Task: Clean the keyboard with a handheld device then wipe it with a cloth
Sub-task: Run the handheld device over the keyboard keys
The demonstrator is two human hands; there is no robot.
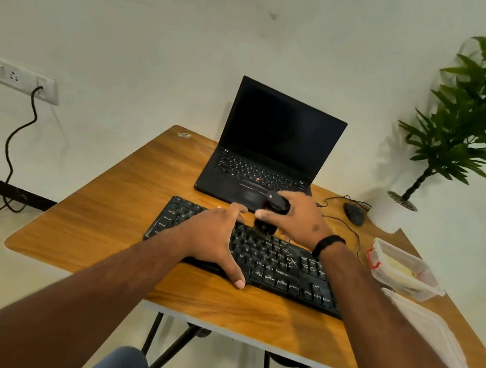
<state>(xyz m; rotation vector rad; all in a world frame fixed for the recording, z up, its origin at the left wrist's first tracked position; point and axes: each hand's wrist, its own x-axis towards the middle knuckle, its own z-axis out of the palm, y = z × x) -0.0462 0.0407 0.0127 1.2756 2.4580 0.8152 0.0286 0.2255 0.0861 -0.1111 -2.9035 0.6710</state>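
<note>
Behind the keyboard (261,259) we see an open black laptop (271,148), almost touching its far edge. A wired mouse (355,213) lies to the right, and a clear plastic box (403,269) sits at the table's right edge. The wooden table (104,216) has much free surface on the left. The black, dusty keyboard lies diagonally across the table. Our left hand (214,240) spreads over it with straight fingers, steadying it. Our right hand (296,220) grips a small black handheld device (269,214), tip down on the keys.
</note>
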